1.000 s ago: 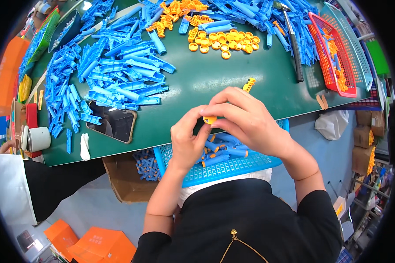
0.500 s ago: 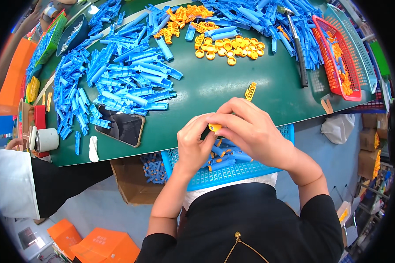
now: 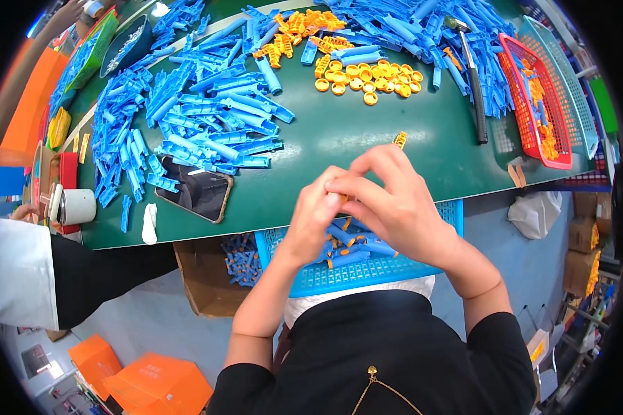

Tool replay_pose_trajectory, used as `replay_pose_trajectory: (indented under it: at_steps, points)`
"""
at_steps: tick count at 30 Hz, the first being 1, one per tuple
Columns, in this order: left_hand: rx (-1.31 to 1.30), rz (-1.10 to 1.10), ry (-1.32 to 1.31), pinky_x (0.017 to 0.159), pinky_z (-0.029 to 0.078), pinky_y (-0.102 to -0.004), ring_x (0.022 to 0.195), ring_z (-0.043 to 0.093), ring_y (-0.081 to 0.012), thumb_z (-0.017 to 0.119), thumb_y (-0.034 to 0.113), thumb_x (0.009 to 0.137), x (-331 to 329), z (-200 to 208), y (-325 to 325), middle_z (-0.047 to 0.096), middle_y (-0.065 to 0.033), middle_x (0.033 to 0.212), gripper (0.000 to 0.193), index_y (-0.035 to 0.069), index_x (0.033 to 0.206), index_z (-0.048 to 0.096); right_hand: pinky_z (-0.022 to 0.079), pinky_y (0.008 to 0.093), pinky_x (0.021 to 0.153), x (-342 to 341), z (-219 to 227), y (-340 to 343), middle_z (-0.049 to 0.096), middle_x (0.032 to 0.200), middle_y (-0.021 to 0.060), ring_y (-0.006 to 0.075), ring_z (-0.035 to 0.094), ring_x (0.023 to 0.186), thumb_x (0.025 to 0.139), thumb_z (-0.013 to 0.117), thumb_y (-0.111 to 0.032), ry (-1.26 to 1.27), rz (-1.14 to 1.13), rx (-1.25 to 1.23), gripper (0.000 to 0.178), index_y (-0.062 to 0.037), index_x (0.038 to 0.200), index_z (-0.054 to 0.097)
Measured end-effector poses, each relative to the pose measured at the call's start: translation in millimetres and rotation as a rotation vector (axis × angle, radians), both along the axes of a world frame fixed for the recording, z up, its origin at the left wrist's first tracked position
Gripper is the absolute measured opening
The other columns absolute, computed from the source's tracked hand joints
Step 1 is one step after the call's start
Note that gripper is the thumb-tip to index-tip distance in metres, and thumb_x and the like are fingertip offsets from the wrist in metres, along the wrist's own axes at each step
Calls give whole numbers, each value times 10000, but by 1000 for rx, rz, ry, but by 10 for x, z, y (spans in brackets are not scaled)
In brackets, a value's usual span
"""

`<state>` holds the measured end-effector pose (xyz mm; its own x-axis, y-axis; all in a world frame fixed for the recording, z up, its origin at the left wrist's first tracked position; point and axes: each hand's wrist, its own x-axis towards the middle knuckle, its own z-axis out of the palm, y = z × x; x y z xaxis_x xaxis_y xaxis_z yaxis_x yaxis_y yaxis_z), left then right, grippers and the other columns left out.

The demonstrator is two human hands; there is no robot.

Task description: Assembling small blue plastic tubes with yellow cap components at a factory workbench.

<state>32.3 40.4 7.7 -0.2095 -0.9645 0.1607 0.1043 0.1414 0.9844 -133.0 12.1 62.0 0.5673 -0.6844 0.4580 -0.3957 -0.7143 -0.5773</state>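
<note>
Head view: the left hand (image 3: 313, 218) and right hand (image 3: 400, 211) meet over a blue basket (image 3: 339, 281) by the worktop's (image 3: 270, 197) near edge, their fingers clamped on a small yellow piece (image 3: 344, 198), mostly hidden between them.

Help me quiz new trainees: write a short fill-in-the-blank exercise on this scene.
1. A small yellow piece, mostly hidden, is held ____ the left hand and right hand.
2. The hammer lies to the ____ of the round yellow caps.
3. The orange pieces right of the hammer lie in a ____ basket.

Missing words: between; right; red.
</note>
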Motion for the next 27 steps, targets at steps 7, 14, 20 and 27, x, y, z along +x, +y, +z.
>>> replay_pose_trajectory:
  at_steps: [7,14,20,27]
  points:
    - [74,70,127,686,349,-269,742,415,-134,395,423,903,-172,-103,-9,445,-54,807,425,11,842,477,430,348,694,-20,-163,-92,477,782,60,250,488,796,688,774,-110,-49,24,77,309,-63,975,670]
    - [-17,29,-102,960,401,-344,1044,556,-218,379,354,941,-48,48,33,607,-128,1038,449,-16,1133,546,421,342,725,-125,-186,-105,501,807,57,258,487,813,719,765,-135,-104,82,133,284,-74,980,672]
    - [-441,688,-1221,897,385,-397,979,517,-281,606,51,845,915,294,-202,619,-69,1008,139,80,972,654,431,363,752,-510,-63,-175,556,797,84,254,535,816,793,713,-166,126,96,280,213,-57,975,686]
    - [-473,607,-1444,909,393,-414,1052,518,-284,651,71,818,992,253,-394,607,-49,1060,115,89,932,654,474,377,810,2,-337,-1503,591,944,73,257,564,951,830,657,-99,159,-196,-136,168,-93,992,701]
